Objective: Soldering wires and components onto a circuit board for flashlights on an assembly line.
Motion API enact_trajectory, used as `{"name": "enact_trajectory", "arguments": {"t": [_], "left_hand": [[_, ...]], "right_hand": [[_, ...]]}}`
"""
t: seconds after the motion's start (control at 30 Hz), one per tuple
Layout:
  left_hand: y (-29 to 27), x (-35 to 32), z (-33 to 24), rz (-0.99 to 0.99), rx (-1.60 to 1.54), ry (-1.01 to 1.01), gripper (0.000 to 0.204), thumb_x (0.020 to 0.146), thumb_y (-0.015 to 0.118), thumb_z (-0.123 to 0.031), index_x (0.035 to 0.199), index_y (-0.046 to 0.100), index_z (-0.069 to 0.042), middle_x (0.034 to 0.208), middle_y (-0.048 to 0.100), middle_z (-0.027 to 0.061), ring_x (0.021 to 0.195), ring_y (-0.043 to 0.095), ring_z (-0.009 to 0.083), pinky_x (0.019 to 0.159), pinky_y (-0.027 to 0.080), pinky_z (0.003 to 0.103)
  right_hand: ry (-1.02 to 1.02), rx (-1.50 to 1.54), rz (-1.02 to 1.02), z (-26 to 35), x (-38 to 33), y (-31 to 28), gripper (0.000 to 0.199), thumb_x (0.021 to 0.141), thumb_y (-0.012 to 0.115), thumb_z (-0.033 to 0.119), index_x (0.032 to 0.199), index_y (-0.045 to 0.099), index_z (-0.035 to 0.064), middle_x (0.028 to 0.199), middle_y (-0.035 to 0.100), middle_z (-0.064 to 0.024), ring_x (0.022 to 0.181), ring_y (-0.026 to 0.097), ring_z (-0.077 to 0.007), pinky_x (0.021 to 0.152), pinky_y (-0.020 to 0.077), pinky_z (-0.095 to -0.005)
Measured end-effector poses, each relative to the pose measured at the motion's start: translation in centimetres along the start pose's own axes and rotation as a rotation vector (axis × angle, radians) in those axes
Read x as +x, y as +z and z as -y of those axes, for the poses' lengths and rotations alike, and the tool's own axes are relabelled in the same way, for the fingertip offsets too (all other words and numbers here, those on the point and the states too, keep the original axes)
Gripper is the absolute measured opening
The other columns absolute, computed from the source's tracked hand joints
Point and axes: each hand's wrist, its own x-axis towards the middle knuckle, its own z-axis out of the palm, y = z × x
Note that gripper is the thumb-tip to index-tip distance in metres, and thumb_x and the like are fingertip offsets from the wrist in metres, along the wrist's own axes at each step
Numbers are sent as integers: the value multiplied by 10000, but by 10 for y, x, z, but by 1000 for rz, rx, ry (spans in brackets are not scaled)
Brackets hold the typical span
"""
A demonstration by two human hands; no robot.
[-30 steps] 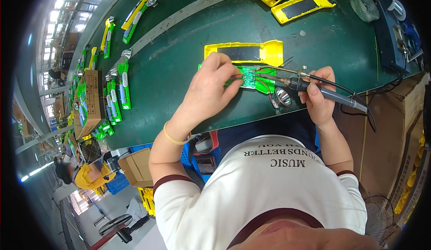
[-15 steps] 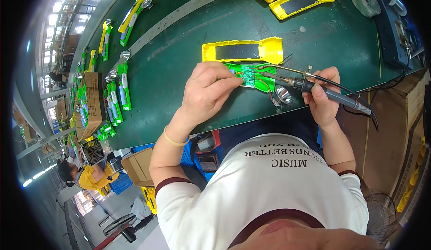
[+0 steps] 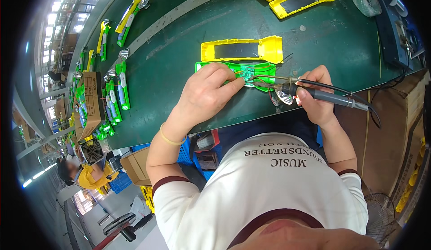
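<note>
My right hand (image 3: 318, 101) grips a grey-handled soldering iron (image 3: 332, 97) with a thin metal tube along its side. Its tip reaches a small green circuit board (image 3: 246, 73) inside a green flashlight housing half (image 3: 268, 69). My left hand (image 3: 207, 92) lies over the left part of that housing, thumb and fingers pinched together at the board's edge. What they pinch is hidden; thin orange and red wires run close by. A shiny round reflector (image 3: 283, 98) hangs by wires below the iron. Just beyond the housing lies a yellow housing half (image 3: 272, 48) with a dark panel.
More yellow housing halves (image 3: 301, 3) lie at the far edge. Green flashlight parts (image 3: 123, 86) and a cardboard box (image 3: 93, 99) stand on the left. A blue-grey device (image 3: 395, 30) sits at the right, its cable running to the iron. A person in yellow (image 3: 92, 176) is at the far left.
The soldering iron and my right hand have moved slightly left, and the iron now partly covers the reflector. My left hand has shifted a little, showing the green housing's left end.
</note>
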Motion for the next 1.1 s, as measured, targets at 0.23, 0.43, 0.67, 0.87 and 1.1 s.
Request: {"name": "enact_trajectory", "arguments": {"t": [0.23, 0.43, 0.67, 0.87, 1.1], "left_hand": [[-4, 2, -1, 40, 2, 10, 249, 593, 669, 0, 830, 659, -77, 766, 545, 30, 734, 566, 180, 605, 494, 293], [-4, 3, -4, 49, 33, 26, 242, 607, 670, -14, 839, 655, -83, 774, 548, 29, 746, 569, 183, 613, 497, 293], [-2, 21, -11, -73, -162, -162, 264, 620, 732, -179, 844, 644, -71, 820, 553, 78, 806, 542, 263, 699, 442, 368], [23, 25, -13, -213, -318, -288, 183, 670, 696, -86, 824, 603, -53, 760, 571, 81, 725, 543, 266, 670, 428, 363], [52, 21, -7, -404, -262, -234, 105, 687, 669, -147, 711, 582, -95, 671, 490, 48, 697, 498, 250, 637, 399, 366]], "right_hand": [[34, -46, -34, 5, 1, 2, 210, 806, 583, 64, 874, 386, 39, 728, 489, -52, 549, 458, -70, 494, 406, -214], [-33, 428, -246, 3, 18, 3, 223, 892, 513, 177, 980, 383, 20, 794, 542, -124, 781, 590, -237, 739, 472, -384], [-10, 732, -146, 16, 39, 16, 180, 929, 434, 200, 1040, 420, 58, 946, 613, -159, 1007, 581, -314, 932, 403, -521], [-85, 873, -14, 29, 36, 30, 266, 943, 369, 270, 1083, 426, 52, 1087, 562, -213, 1059, 536, -372, 957, 365, -562], [-159, 683, -215, -13, 16, -44, 291, 931, 413, 272, 1066, 518, 37, 1050, 540, -207, 953, 512, -320, 775, 424, -369]]}}
